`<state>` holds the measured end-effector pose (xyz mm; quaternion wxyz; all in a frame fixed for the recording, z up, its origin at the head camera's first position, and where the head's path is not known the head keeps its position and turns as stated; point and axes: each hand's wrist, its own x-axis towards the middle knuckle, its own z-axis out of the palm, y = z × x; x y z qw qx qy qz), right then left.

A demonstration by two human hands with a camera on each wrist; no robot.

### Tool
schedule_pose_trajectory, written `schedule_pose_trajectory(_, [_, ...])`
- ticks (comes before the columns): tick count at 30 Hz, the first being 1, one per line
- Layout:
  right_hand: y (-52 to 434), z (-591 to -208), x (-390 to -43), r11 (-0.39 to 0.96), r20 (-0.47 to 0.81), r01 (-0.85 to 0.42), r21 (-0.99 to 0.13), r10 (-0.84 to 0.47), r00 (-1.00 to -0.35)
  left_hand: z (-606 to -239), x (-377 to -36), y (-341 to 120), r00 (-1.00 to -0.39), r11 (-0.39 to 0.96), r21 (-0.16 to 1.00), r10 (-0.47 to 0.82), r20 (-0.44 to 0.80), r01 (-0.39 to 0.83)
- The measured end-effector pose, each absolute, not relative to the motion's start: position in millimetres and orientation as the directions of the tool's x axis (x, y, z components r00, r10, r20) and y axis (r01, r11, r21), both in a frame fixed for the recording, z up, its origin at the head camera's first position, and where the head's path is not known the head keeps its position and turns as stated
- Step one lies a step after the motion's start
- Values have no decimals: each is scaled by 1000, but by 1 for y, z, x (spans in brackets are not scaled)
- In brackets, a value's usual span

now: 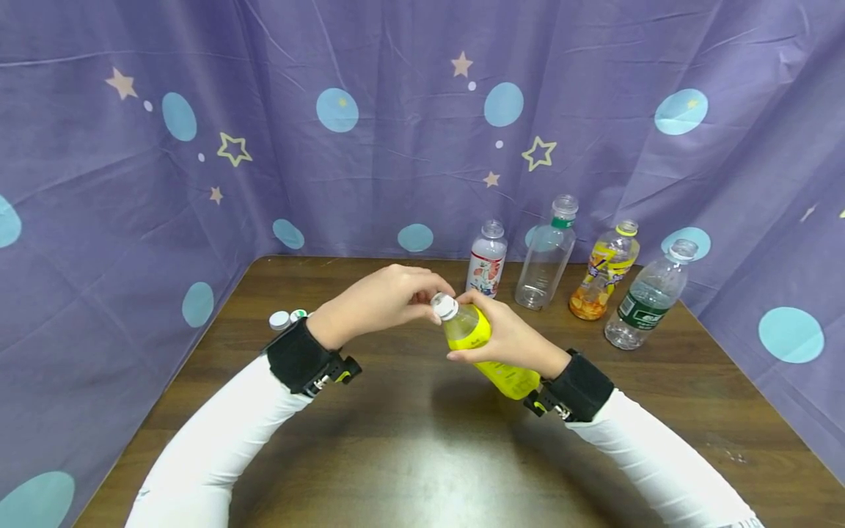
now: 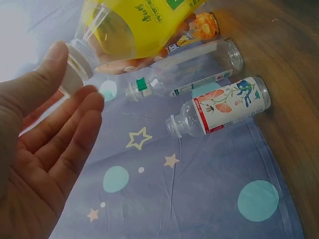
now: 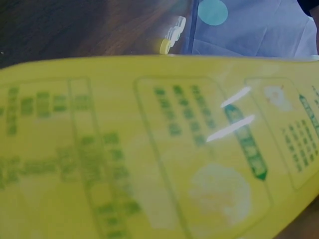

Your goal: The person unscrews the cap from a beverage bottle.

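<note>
— Where is the bottle now, from where you stand?

— The yellow-labelled clear plastic bottle (image 1: 485,348) is in the middle of the head view, lifted above the dark wooden table (image 1: 409,455). The right hand (image 1: 508,334) wraps around its upper body, fingers curled on the label. In the right wrist view this label fills nearly the whole frame.

— And how does it lie?

— Tilted. The long axis runs from lower right, near the right wrist, up to the upper left, so the neck points toward the left hand (image 1: 386,297).

— So the left hand is the nearer one to the top?

— Yes. Its fingertips are closed around the white screw cap (image 1: 444,305). In the left wrist view the thumb (image 2: 50,67) lies against the cap (image 2: 79,62) and the other fingers look rather relaxed beside it, so the pinch seems light, I think.

— Anything else close by?

— Behind the hands, toward the upper right of the frame, four capless bottles stand in a row before the purple curtain (image 1: 264,147): a small clear bottle with a red and white label (image 1: 487,258), a taller plain clear bottle (image 1: 546,253), a clear bottle with an orange and yellow label (image 1: 604,270) and a clear bottle with a dark green label (image 1: 643,301). Loose small caps (image 1: 285,318) lie on the table at the left, just behind the left wrist.
</note>
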<state>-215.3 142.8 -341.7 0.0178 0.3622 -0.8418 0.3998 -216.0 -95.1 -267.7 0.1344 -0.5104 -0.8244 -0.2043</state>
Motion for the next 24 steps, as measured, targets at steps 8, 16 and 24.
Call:
schedule_pose_trajectory(8, [142,-342,-217,425,334,-637,-643,-593,-733,-267,-216,-95,-439,368,244,795,417,897])
schedule_pose_trajectory(16, [143,-336,-214,439,311,-616,-654,-587,-748,-266,-218,-97,-318,276,158,807,498,948])
schedule_pose_trajectory(24, [143,-338,-215,432,304,-614,-661,-594,-745,-267,-217,-96,-359,316,171,804,473,933])
